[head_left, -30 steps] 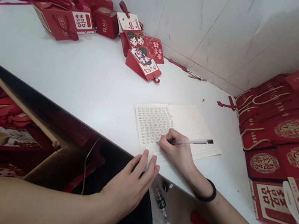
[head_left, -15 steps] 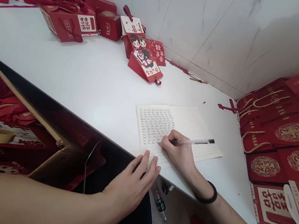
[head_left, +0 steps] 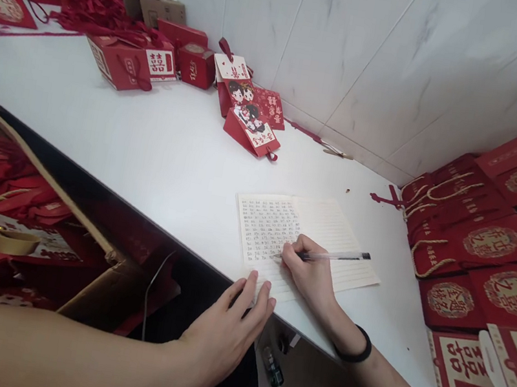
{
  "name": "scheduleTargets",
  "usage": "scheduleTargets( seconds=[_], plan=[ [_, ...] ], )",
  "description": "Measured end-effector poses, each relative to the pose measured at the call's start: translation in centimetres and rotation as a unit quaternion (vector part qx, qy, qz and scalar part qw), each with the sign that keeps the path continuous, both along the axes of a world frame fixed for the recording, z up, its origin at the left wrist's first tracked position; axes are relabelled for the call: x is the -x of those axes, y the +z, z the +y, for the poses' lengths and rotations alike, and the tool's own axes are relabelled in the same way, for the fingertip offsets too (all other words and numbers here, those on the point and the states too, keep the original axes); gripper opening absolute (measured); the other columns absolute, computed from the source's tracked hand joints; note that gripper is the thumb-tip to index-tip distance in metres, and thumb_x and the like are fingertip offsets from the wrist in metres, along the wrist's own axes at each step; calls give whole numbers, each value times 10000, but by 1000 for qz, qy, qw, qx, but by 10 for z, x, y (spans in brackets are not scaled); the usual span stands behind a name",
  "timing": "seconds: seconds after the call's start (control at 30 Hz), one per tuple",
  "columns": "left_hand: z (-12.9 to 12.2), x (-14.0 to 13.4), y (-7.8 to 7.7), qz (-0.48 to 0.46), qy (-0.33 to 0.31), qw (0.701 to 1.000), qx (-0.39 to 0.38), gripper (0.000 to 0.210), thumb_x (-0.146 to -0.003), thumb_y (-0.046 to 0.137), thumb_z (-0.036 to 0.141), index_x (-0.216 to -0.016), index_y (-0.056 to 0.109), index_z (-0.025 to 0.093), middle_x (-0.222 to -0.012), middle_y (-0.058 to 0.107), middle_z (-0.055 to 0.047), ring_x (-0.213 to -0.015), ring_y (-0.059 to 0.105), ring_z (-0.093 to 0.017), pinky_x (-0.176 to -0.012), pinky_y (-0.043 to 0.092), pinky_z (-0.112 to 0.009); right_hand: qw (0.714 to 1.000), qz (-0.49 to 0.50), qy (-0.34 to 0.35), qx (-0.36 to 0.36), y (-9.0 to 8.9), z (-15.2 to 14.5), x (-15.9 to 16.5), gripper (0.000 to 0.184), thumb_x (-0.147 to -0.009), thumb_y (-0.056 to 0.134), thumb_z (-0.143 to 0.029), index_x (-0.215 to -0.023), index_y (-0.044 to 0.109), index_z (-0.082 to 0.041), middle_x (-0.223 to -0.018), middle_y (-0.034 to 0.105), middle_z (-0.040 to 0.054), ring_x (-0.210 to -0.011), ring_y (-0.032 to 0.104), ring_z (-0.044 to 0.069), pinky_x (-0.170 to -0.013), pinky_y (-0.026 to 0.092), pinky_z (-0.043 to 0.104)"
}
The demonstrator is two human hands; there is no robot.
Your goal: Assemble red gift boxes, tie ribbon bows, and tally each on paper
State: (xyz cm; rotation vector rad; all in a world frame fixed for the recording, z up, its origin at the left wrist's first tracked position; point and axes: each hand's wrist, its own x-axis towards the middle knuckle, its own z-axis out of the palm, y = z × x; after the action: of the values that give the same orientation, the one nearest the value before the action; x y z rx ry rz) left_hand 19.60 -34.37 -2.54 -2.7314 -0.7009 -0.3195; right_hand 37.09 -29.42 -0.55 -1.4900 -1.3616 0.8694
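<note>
An open lined notebook (head_left: pixel 354 267) lies on the white table near its front edge. Rows of small handwriting fill most of its left page, while the right page bears only ruled lines. My right hand (head_left: pixel 310 270), wearing a black band at the wrist, is closed around a clear pen with a black end (head_left: pixel 349 256). The pen's tip meets the left page at the end of the lowest written row. My left hand (head_left: pixel 233 317) lies with fingers spread over the table edge, its fingertips on the notebook's lower edge.
Red gift boxes (head_left: pixel 124 64) and a heap of dark red ribbons (head_left: pixel 106 9) stand at the back left. Printed red boxes (head_left: pixel 253 121) lean near the tiled wall. Stacked red gift bags (head_left: pixel 496 244) line the right side. Below left, a cardboard box (head_left: pixel 91 285) holds red items.
The pen tip has moved slightly right along the lowest row, where a little more writing shows. The whole view has shifted a little. My left hand keeps its place by the notebook's edge.
</note>
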Motion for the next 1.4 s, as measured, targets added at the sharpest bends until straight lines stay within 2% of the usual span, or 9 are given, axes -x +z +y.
scheduleTargets(
  seconds=[0.23,0.3,0.4,0.57,0.73,0.9,1.07,1.27,1.4],
  plan=[
    [22,7,-8,-8,-78,997,15,391,-871,459,264,-1242,513,153,-1155,623,-98,-1042,586,-242,-793,492,-307,968,192,-162,-12,11,14,-23,426,-683,667,-490,-580,370,-204,-479,451,-37,-392,378,90,-333,276,168],
    [50,14,4,-8,-94,989,111,476,-847,513,273,-1298,428,148,-1124,631,-96,-982,609,-193,-737,511,-251,956,220,-194,-1,8,23,-37,428,-647,687,-499,-581,389,-199,-492,452,-35,-389,361,80,-326,260,160],
    [108,30,32,-98,1,969,229,663,-791,567,340,-1356,300,119,-1272,512,-133,-1123,532,-183,-912,478,-268,942,271,-198,10,-1,37,-52,445,-595,719,-509,-594,401,-197,-499,425,-45,-393,335,72,-315,236,153],
    [221,52,57,-141,200,965,100,602,-767,506,117,-1334,309,71,-1382,348,-225,-1297,349,-285,-1008,388,-446,945,271,-181,37,-10,45,-55,475,-573,721,-526,-582,382,-193,-482,400,-53,-396,306,61,-321,213,139],
    [285,34,48,20,152,988,-9,476,-800,431,50,-1275,441,87,-1387,404,-179,-1329,298,-303,-1021,343,-441,952,243,-180,55,-4,44,-51,469,-567,687,-529,-552,358,-195,-450,372,-62,-376,282,56,-317,195,142],
    [304,-7,43,49,102,993,-28,384,-861,322,43,-1169,546,92,-1279,526,-170,-1238,438,-257,-1021,327,-423,957,228,-168,56,-4,44,-52,446,-582,647,-526,-553,344,-200,-443,369,-68,-360,278,54,-312,176,144],
    [311,-16,48,44,110,993,-19,304,-825,362,9,-971,623,64,-993,646,-183,-984,589,-257,-853,447,-393,966,204,-148,59,-9,47,-52,422,-623,616,-516,-583,335,-204,-457,395,-70,-361,281,55,-315,172,146],
    [301,-5,81,-33,172,984,-39,237,-884,360,101,-953,587,113,-957,628,-132,-949,592,-236,-707,487,-310,971,185,-143,57,-9,46,-54,461,-659,592,-615,-639,389,-202,-453,423,-69,-335,297,55,-298,183,144],
    [260,10,104,-96,236,965,-56,243,-919,332,211,-1004,541,120,-949,598,-109,-790,620,-198,-589,478,-270,981,168,-101,6,-3,40,-46,634,-696,503,-752,-950,544,-173,-519,559,2,-367,470,128,-292,287,177]
  ],
)
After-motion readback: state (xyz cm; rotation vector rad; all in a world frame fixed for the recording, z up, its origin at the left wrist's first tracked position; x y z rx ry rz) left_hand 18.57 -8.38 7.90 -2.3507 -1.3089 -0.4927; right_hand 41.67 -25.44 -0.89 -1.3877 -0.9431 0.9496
